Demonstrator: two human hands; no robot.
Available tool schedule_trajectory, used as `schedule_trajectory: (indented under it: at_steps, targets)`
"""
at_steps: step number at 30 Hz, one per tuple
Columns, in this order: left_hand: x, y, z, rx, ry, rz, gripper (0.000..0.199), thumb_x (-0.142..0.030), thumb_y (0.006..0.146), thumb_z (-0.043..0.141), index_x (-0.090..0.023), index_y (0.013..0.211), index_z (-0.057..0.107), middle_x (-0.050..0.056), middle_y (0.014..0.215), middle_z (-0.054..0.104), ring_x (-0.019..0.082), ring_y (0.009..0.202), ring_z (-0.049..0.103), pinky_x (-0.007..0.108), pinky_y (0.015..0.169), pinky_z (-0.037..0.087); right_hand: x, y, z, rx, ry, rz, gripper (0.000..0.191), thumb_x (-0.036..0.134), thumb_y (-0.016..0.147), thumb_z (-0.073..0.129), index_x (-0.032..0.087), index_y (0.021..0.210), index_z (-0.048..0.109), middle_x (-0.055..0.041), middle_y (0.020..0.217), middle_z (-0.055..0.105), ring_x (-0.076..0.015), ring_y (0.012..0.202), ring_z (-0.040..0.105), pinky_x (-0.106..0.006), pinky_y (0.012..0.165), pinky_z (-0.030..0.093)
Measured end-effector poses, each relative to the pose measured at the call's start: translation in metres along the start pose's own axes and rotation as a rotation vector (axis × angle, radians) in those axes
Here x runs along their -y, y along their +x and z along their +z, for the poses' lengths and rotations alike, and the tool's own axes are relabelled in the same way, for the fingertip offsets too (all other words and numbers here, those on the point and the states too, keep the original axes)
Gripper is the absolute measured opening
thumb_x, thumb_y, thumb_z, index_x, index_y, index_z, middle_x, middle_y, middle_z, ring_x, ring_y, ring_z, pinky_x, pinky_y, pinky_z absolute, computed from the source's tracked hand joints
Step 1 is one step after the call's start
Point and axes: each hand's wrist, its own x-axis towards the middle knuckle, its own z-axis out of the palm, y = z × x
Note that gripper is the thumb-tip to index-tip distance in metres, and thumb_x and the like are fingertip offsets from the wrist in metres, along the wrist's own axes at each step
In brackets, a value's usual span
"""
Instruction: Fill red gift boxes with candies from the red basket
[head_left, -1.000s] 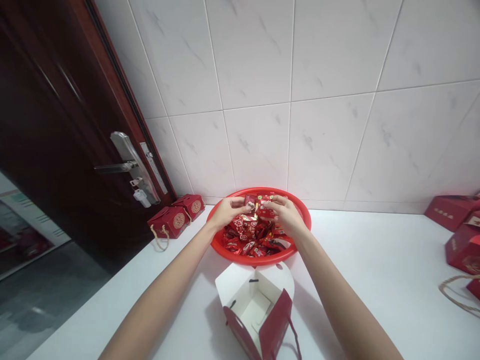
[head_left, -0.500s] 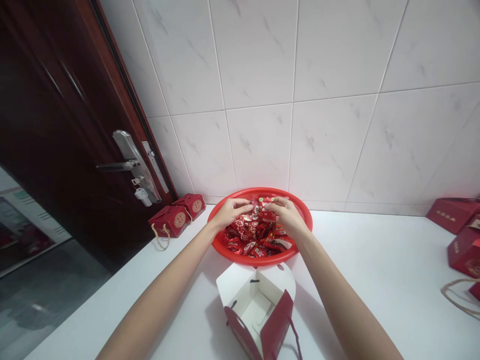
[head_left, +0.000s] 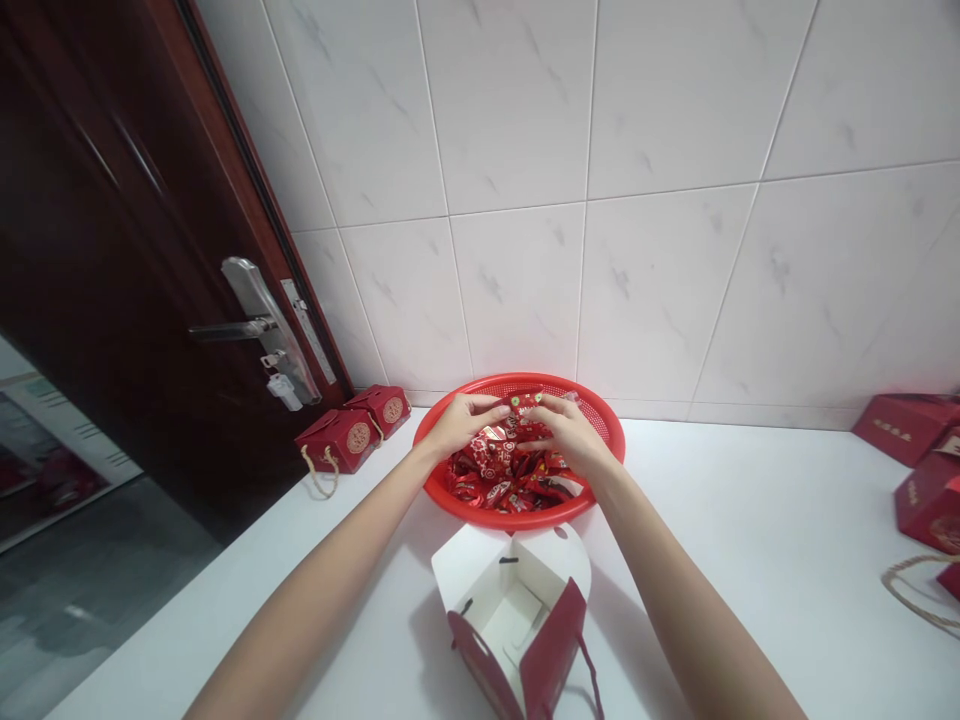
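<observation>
Both my hands are over a red plastic basket (head_left: pixel 525 522) heaped with shiny red candy packets (head_left: pixel 495 465). My left hand (head_left: pixel 463 425) pinches a red candy packet, thumb and forefinger together near the middle of the heap. Close beside it, my right hand (head_left: pixel 568 430) has its fingers closed on a red packet with small round green-and-white spots (head_left: pixel 527 400). The fingers partly cover both packets. In front of the basket stands a gift box (head_left: pixel 553 645), dark red outside and white inside, its flaps spread and its inside bare.
Two closed red gift boxes (head_left: pixel 340 440) with rope handles stand at the left, by the dark door (head_left: pixel 97 200) with its lever handle (head_left: pixel 232 331). More red boxes (head_left: pixel 930 495) are at the right edge. A tiled wall (head_left: pixel 517 290) rises behind the white table (head_left: pixel 720 520).
My fingers have shifted slightly among the packets, and the spotted packet has moved a little to the left. The basket and the gift box stay where they were.
</observation>
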Motion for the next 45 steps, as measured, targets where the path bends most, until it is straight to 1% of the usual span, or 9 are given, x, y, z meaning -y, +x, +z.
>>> schedule_trajectory:
  at_steps: [6,9,13,16,21,28,32,37,45]
  targets:
    - [0.0,0.001,-0.004,0.072,0.114,-0.024,0.039,-0.054,0.084,0.065,-0.019,0.094,0.079,0.005,0.092,0.077,0.022,0.087,0.068,0.031,0.08,0.051,0.0,0.001,-0.001,-0.104,-0.019,-0.053,0.01,0.027,0.067,0.066,0.02,0.075,0.066,-0.0014,0.08,0.067,-0.02,0.082,0.065,-0.032,0.071,0.06]
    - [0.0,-0.005,-0.002,0.302,0.247,-0.156,0.03,-0.048,0.077,0.071,-0.02,0.08,0.078,0.004,0.077,0.075,0.02,0.07,0.066,0.028,0.066,0.048,0.002,0.002,-0.001,-0.241,-0.002,-0.062,0.012,0.029,0.066,0.064,0.021,0.074,0.063,0.0003,0.078,0.064,-0.0183,0.077,0.063,-0.03,0.067,0.058]
    - [0.002,-0.013,0.01,0.604,0.525,-0.319,0.02,-0.035,0.058,0.083,-0.022,0.06,0.068,0.0,0.054,0.064,0.017,0.049,0.053,0.027,0.049,0.035,0.004,0.001,-0.001,-0.259,-0.005,-0.049,0.014,0.031,0.065,0.064,0.021,0.075,0.061,-0.0005,0.082,0.066,-0.0188,0.076,0.064,-0.03,0.067,0.057]
    - [0.004,-0.014,0.017,0.61,0.538,-0.335,0.019,-0.024,0.052,0.081,-0.023,0.061,0.065,-0.002,0.053,0.061,0.017,0.048,0.052,0.027,0.047,0.033,0.005,0.001,0.0,-0.253,-0.005,-0.026,0.015,0.03,0.064,0.064,0.021,0.076,0.06,-0.0003,0.08,0.067,-0.019,0.074,0.065,-0.03,0.066,0.056]
    - [0.005,-0.012,0.018,0.59,0.475,-0.36,0.007,-0.023,0.066,0.067,-0.022,0.073,0.066,-0.002,0.061,0.065,0.018,0.051,0.059,0.027,0.05,0.041,0.004,0.001,0.0,-0.255,0.012,-0.036,0.017,0.03,0.063,0.065,0.021,0.076,0.061,-0.0009,0.079,0.068,-0.0189,0.074,0.064,-0.03,0.065,0.055]
    - [-0.003,-0.008,0.02,0.661,0.509,-0.451,0.058,-0.049,0.061,0.085,-0.02,0.107,0.066,0.001,0.081,0.071,0.02,0.071,0.065,0.025,0.058,0.046,0.005,0.001,0.0,-0.268,-0.007,-0.035,0.019,0.031,0.062,0.065,0.021,0.078,0.061,0.0002,0.078,0.068,-0.0186,0.072,0.065,-0.03,0.066,0.055]
    - [0.006,-0.005,0.021,0.711,0.426,-0.448,0.049,-0.039,0.054,0.089,-0.02,0.095,0.071,-0.003,0.064,0.066,0.017,0.057,0.059,0.025,0.052,0.043,0.006,0.0,0.001,-0.269,-0.01,-0.04,0.018,0.031,0.063,0.065,0.021,0.078,0.063,0.0003,0.079,0.068,-0.0187,0.074,0.065,-0.03,0.066,0.055]
    - [0.014,-0.007,0.019,0.637,0.287,-0.36,0.02,-0.026,0.055,0.086,-0.018,0.068,0.073,0.0,0.063,0.071,0.017,0.059,0.064,0.026,0.057,0.048,0.004,0.001,0.001,-0.275,0.019,-0.065,0.019,0.032,0.062,0.066,0.02,0.077,0.063,0.0004,0.078,0.067,-0.0189,0.075,0.065,-0.03,0.064,0.055]
    - [0.012,-0.002,0.009,0.163,0.105,-0.131,0.037,-0.043,0.066,0.083,-0.016,0.09,0.075,0.007,0.098,0.076,0.023,0.094,0.069,0.034,0.086,0.054,0.0,0.007,-0.001,-0.338,0.078,-0.121,0.019,0.032,0.061,0.064,0.021,0.076,0.062,0.0016,0.073,0.066,-0.0182,0.072,0.064,-0.029,0.06,0.053]
